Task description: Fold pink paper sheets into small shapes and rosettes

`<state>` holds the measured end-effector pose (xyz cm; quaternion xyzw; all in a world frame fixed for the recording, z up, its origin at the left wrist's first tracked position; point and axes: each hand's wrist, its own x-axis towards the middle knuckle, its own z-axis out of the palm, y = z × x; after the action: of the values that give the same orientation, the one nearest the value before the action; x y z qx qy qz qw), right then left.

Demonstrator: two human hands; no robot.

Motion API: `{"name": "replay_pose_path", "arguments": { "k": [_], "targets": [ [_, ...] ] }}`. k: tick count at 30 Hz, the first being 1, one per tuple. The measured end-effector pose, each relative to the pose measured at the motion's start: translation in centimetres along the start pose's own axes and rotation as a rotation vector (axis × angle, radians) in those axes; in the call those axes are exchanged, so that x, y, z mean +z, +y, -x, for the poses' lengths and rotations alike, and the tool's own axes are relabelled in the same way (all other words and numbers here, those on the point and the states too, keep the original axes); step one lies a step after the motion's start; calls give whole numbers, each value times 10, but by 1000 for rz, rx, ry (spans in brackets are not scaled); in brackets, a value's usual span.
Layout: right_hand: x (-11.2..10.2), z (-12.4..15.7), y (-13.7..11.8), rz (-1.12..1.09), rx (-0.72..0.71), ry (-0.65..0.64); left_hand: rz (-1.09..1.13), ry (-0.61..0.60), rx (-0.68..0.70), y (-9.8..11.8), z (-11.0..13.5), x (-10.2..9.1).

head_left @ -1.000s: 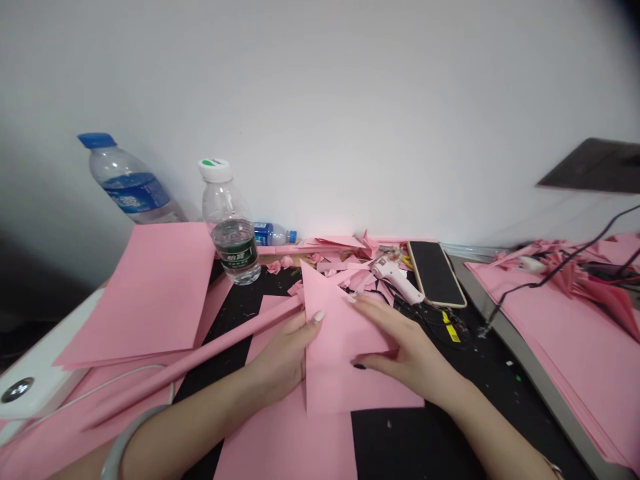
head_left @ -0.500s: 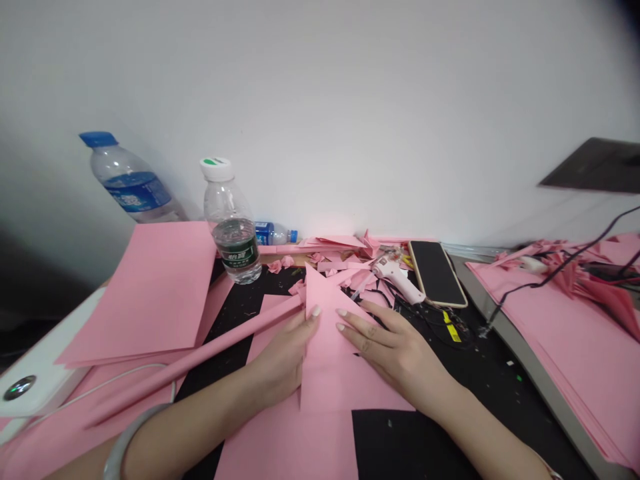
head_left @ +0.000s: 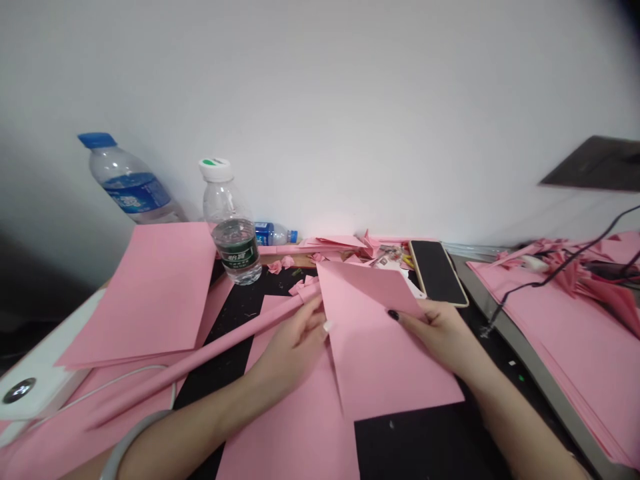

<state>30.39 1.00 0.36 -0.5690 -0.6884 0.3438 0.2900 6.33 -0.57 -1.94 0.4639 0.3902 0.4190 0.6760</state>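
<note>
A sheet of pink paper (head_left: 377, 340) is raised off the table at its top and tilted, its front edge low over the black surface. My right hand (head_left: 443, 333) pinches its right edge, the dark-nailed thumb on top and the fingers behind. At the left edge, my left hand (head_left: 295, 347) grips the sheet with its thumb against the border; its other fingers are partly hidden. Under my left hand lies another pink sheet (head_left: 295, 437). A long rolled pink paper tube (head_left: 215, 345) runs diagonally beside that hand, with folded pink paper at its upper end.
A water bottle (head_left: 233, 233) stands left of centre, near stacked pink sheets (head_left: 150, 293) and a leaning blue-capped bottle (head_left: 131, 183). A phone (head_left: 439, 272) lies at the back right. More pink sheets (head_left: 560, 333) fill the right side, crossed by a black cable (head_left: 545, 283).
The sheet's folded pointed corner has opened out into a flat panel. My right hand has moved right, from pressing flat to pinching the edge. The sheet now covers most of the glue gun.
</note>
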Motion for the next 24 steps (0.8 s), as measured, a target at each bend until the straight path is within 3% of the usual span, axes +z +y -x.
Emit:
{"name": "replay_pose_path", "arguments": {
  "k": [3, 5, 7, 9, 11, 13, 18, 21, 24],
  "targets": [
    [-19, 0, 2, -186, 202, -115, -467, 80, 218, 1, 6, -5],
    [-26, 0, 4, -309, 282, -188, -795, 90, 447, 0, 11, -9],
    [-26, -2, 6, -376, 310, -263, -986, -3, 695, -1, 14, -10],
    [-22, -3, 7, -338, 260, -340, -1087, -180, 829, -2, 17, -7],
    [-14, -3, 7, -194, 104, -378, -1147, -379, 838, -4, 18, -2],
    [-6, 0, 7, 25, -137, -329, -1155, -517, 754, -8, 19, 1],
    [9, 18, 10, 597, -639, -147, -1120, -538, 639, -16, 19, 2],
    [18, 26, 14, 813, -748, -199, -1107, -523, 661, -11, 20, 3],
    [26, 29, 13, 915, -728, -262, -1097, -555, 639, 3, 22, -1]
  ]
}}
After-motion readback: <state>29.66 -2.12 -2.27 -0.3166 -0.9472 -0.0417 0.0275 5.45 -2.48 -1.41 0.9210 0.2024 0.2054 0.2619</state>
